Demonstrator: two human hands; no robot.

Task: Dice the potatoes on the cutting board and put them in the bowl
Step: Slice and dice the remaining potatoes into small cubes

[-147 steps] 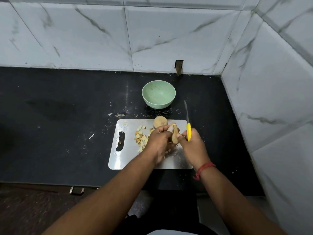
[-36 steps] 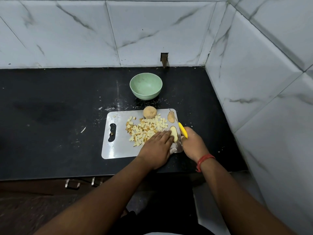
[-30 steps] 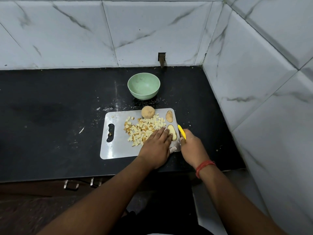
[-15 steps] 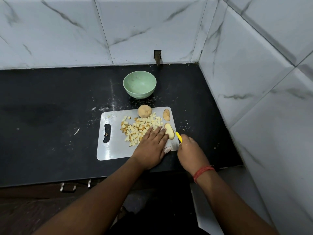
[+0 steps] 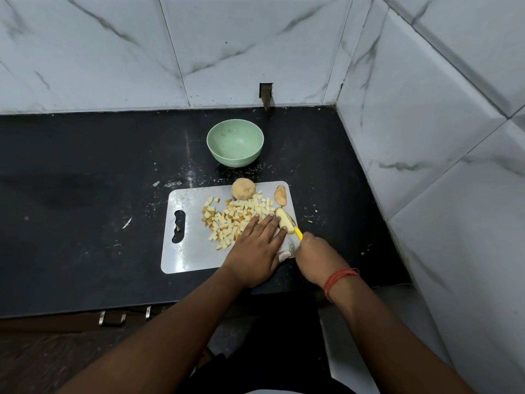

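Note:
A grey cutting board (image 5: 187,251) lies on the black counter with a heap of diced potato (image 5: 235,217) in its middle. A whole potato (image 5: 242,189) sits at the board's far edge, a potato slice (image 5: 280,195) at its far right corner. My left hand (image 5: 255,248) lies flat with straight fingers on the board, fingertips against the dice and a potato slab (image 5: 285,221). My right hand (image 5: 316,255) grips the yellow-handled knife (image 5: 297,234) beside that slab; its blade is mostly hidden. The green bowl (image 5: 235,142) stands empty beyond the board.
Marble-tiled walls close off the back and the right side (image 5: 426,137). The black counter (image 5: 85,180) extends left of the board, with crumbs scattered on it. A small dark notch (image 5: 266,95) is in the back wall. Drawer handles (image 5: 112,318) show below the counter's front edge.
The dice heap has grown since the earliest frame, and slices now lie on the board. Over the last second my right hand drew the knife back toward me; my left hand stayed flat.

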